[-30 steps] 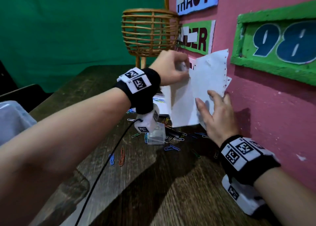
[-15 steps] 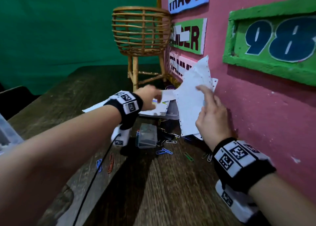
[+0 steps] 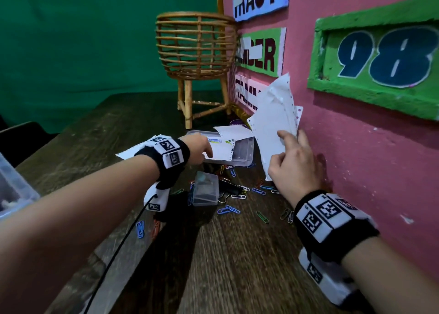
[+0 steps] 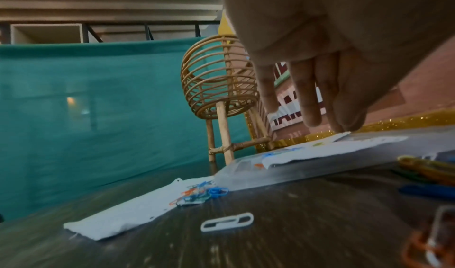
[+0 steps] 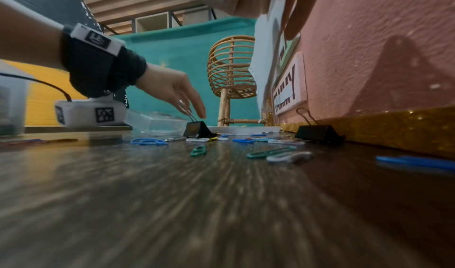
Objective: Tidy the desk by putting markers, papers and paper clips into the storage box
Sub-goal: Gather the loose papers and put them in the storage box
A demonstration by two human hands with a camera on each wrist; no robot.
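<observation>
- Dark wooden desk [image 3: 225,266] against a pink wall [image 3: 356,147], green curtain behind, rattan basket stand [image 3: 196,49] at 12 o'clock.
- Right hand [image 3: 293,168] at 2 o'clock, close to the wall, pinching a sheaf of white perforated papers [image 3: 275,121] held upright; thumb in front, fingers curled behind the sheets.
- Left hand [image 3: 199,148] now off that sheaf, which it gripped by the top edge a second ago; since dropped low to 11 o'clock, fingers extended and relaxed, holding nothing, tips just over more sheets [image 3: 222,147].
- Those sheets lying flat across a shallow clear tray [image 3: 244,158]; one further sheet [image 4: 138,212] flat on the wood to the left, with a small tangle of clips on it.
- Meaning of the shift, as a judgement: one bundle secured single-handed, free hand going for the remaining paper so everything can be stacked together.
- Paper clips [image 3: 228,210] in several colours scattered across the middle of the desk, none collected yet; two black binder clips [image 5: 197,130] among them.
- Small clear clip case [image 3: 206,190] lying amid the clips at centre.
- Storage box [image 3: 13,192] only partly in view at 9 o'clock, well apart from both hands.
- Markers not clearly identifiable; a dark object beside the clip case too unclear to name.
</observation>
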